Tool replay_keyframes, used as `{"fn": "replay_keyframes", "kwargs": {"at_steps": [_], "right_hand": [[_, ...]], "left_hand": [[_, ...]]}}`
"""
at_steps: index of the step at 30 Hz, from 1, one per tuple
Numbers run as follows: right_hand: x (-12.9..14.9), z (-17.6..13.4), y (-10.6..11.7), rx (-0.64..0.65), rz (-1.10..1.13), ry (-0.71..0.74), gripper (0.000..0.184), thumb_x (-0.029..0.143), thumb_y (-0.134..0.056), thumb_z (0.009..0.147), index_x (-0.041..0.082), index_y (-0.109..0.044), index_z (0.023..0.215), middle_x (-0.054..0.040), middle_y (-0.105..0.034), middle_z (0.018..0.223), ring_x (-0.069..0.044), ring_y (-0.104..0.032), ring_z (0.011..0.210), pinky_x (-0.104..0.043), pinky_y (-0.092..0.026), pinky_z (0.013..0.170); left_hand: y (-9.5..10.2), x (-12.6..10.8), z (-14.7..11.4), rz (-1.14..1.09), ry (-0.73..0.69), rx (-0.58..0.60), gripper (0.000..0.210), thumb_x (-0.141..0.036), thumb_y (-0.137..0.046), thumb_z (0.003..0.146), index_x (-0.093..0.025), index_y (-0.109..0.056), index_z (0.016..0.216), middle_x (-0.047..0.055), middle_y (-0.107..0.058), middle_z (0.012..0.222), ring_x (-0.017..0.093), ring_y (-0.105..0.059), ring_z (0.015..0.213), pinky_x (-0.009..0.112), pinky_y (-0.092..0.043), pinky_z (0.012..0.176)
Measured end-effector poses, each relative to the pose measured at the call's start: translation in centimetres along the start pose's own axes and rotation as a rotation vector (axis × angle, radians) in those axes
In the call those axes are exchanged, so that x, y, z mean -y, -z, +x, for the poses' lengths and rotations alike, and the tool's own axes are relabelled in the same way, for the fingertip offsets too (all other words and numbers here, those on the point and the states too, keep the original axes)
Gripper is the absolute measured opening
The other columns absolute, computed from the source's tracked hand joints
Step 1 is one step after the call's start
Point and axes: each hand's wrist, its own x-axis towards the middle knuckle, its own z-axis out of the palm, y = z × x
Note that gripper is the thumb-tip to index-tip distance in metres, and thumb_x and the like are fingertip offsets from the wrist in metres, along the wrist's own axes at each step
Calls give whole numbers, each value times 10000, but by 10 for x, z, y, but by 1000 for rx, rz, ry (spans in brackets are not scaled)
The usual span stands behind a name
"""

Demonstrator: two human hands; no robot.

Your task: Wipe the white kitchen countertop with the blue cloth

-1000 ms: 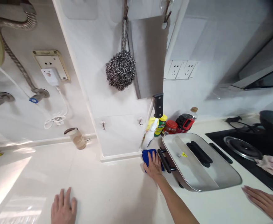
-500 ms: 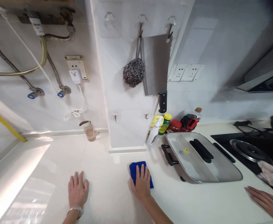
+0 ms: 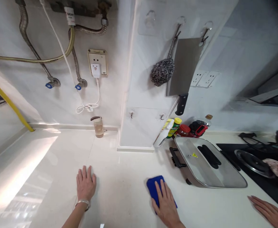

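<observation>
My right hand (image 3: 167,202) presses flat on a folded blue cloth (image 3: 153,187) on the white countertop (image 3: 120,193), its fingers over the cloth and its thumb at the left side. To the left, my left hand (image 3: 86,183) rests palm down on the bare counter, fingers stretched out and holding nothing. A bracelet circles that wrist. Right of the cloth stands a rectangular electric pan with a glass lid (image 3: 215,174), its black side handle (image 3: 176,158) toward my right hand.
Against the wall stand a water bottle (image 3: 98,127), a white spray bottle (image 3: 164,134) and several jars. A cleaver (image 3: 185,68) and a steel scourer (image 3: 162,72) hang above. At right, another person's hand (image 3: 269,209) lies on the counter; a pinkish cloth (image 3: 274,166) is in their other hand.
My right hand has drawn the blue cloth toward me and to the right. My left hand stays flat on the counter. The view has shifted, and the other person's cloth has moved over the stove.
</observation>
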Motion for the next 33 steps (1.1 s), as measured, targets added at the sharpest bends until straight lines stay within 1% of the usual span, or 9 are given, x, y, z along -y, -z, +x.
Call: {"fn": "replay_keyframes", "kwargs": {"at_steps": [3,6,11,14,17,21,26,29,33], "right_hand": [[-19,15,-11,-10,-79,-156,748,507,-346,928,87,-266,1541,-226,-190,1618,-421,-260,1443,-580,-280,1128],[-14,46,-20,33,-147,-306,774,524,-263,923,8,-327,1496,-303,-254,1561,-471,-303,1395,-603,-270,1094],[24,113,-29,59,-184,-509,828,552,-187,926,-49,-311,1481,-395,-302,1484,-511,-344,1337,-664,-277,1010],[55,148,-36,63,-180,-521,848,566,-138,934,-61,-295,1483,-417,-291,1480,-516,-340,1333,-701,-263,991],[94,175,-43,101,-167,-510,854,575,-197,929,-62,-272,1493,-413,-269,1495,-516,-327,1347,-696,-240,1014],[159,192,-49,185,-126,-423,859,538,-315,915,-64,-193,1515,-410,-192,1532,-528,-296,1375,-697,-196,1049],[234,179,-44,250,50,-170,935,642,-383,907,19,-127,1555,-327,-95,1597,-514,-189,1441,-702,-132,1105],[259,155,-30,273,145,-23,930,681,-374,914,82,-97,1570,-257,-44,1626,-491,-106,1473,-681,-145,1141],[262,113,3,291,292,143,871,659,-371,941,169,-39,1580,-190,31,1632,-447,-38,1489,-654,-173,1176]], "left_hand": [[-3,0,0,2,-10,-37,587,-366,-288,966,-104,-462,1461,200,-357,1583,368,-126,1524,576,-223,1202],[-5,0,-1,0,-26,-72,580,-349,-290,966,-94,-472,1453,207,-366,1576,369,-109,1527,583,-225,1202],[-7,1,-2,-23,-31,-97,561,-305,-309,958,-100,-469,1455,197,-362,1582,361,-69,1534,598,-227,1200],[-9,2,-1,-32,-36,-101,555,-285,-334,951,-97,-464,1457,192,-341,1594,357,-54,1536,594,-219,1205],[-10,4,0,-16,-51,-87,543,-264,-354,949,-70,-482,1440,224,-330,1590,371,-36,1534,591,-205,1209],[-11,5,0,-3,-56,-73,540,-255,-347,957,-67,-466,1450,238,-318,1591,373,-13,1533,593,-197,1207],[-13,8,0,-26,-54,-68,553,-291,-316,968,-76,-457,1458,237,-302,1598,363,-3,1535,608,-202,1200],[-13,12,1,-60,-37,-40,560,-329,-310,974,-100,-454,1465,218,-306,1603,357,-33,1536,605,-204,1201],[-9,15,2,-90,-46,-26,561,-337,-254,992,-116,-463,1462,209,-314,1602,338,-71,1537,566,-207,1211]]}}
